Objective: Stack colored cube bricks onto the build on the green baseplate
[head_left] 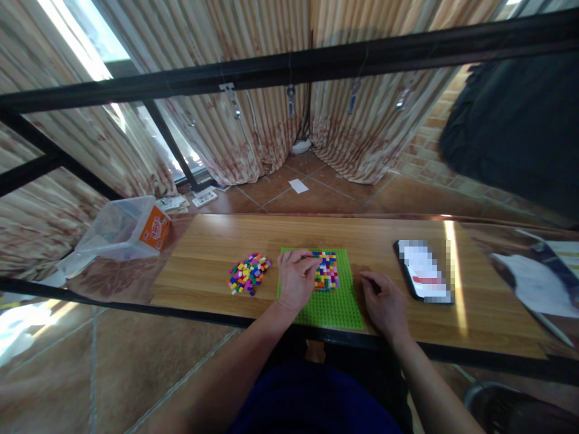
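Observation:
A green studded baseplate [332, 313] lies on the wooden table in front of me. On its upper part sits a block of small multicoloured bricks [327, 271] set side by side. My left hand [296, 277] is over the left part of that block, thumb and fingertips pinched together; whatever is between them is too small to make out. My right hand [384, 301] rests on the table just right of the baseplate, its fingers curled, with what they hold, if anything, hidden. Left of the baseplate is a loose pile of small coloured bricks [248, 273].
A phone [423, 271] with a lit screen lies right of my right hand on the table [190, 271]. Beyond the table's left end stands a clear plastic box [122, 226] with an orange label. A black metal bar [271, 69] crosses in front of the curtains.

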The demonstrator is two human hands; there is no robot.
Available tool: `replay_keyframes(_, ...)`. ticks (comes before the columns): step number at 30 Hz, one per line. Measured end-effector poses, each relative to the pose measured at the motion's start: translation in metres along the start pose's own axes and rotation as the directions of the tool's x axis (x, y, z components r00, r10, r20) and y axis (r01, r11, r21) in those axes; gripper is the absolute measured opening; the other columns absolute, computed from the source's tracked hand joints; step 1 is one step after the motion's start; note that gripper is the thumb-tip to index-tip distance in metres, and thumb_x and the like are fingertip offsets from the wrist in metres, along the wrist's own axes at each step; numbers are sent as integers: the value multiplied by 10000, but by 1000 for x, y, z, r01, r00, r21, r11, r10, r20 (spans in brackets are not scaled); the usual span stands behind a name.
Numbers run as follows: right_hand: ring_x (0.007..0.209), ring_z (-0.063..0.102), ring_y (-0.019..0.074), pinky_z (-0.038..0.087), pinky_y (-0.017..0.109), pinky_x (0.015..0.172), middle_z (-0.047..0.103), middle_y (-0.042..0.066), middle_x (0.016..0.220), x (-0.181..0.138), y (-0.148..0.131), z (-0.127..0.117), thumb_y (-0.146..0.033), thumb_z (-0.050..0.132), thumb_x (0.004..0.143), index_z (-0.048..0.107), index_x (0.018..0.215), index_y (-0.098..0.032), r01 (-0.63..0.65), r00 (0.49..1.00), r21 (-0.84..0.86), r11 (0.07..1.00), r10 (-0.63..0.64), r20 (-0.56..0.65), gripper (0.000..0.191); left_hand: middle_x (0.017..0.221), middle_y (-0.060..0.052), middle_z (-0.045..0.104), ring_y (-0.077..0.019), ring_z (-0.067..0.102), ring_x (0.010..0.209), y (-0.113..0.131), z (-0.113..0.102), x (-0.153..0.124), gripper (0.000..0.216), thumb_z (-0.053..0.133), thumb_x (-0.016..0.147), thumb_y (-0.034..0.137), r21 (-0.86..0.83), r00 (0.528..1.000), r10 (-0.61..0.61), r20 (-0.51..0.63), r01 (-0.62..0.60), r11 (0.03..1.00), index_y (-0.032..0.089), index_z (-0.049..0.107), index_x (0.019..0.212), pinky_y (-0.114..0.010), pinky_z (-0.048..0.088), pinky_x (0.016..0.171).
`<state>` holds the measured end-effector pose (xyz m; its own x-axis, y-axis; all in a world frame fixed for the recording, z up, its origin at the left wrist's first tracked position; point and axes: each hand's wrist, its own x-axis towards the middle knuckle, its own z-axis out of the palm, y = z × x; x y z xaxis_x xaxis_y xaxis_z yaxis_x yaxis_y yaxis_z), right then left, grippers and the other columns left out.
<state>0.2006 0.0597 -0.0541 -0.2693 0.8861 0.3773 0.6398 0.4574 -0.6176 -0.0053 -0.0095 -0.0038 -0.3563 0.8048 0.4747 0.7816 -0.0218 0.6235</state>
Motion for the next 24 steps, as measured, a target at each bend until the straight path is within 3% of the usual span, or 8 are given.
replay_keyframes(11, 820, 646, 211, 490, 336, 736, 708, 78, 932, 0, 2, 0, -350, 493, 897, 698, 929, -192, 9, 1000, -12, 1000, -9, -1, 261, 1021, -52, 658, -208, 593, 1031, 1, -1, 13, 188, 716, 713, 90, -158, 974, -218, 57, 224, 962, 193, 716, 870, -394, 437, 973)
replay_keyframes(18, 842, 645, 219, 487, 346, 752, 708, 85, 940, -1, 1, 0, -355, 474, 902, 697, 936, -191, 13, 1000, -18, 1000, -13, 2, 278, 917, -39, 700, -189, 640, 925, 1, 3, 19, 208, 679, 690, 78, -291, 905, -391, 167, 424, 858, 172, 688, 876, -353, 494, 892)
replay_keyframes(24, 851, 644, 228, 491, 354, 758, 706, 91, 932, -1, 1, -1, -375, 470, 903, 692, 938, -191, 5, 1000, -8, 1000, -5, 13, 291, 887, -29, 706, -183, 643, 888, -1, 9, 19, 203, 682, 663, 58, -316, 905, -398, 147, 425, 848, 179, 682, 827, -353, 510, 864)
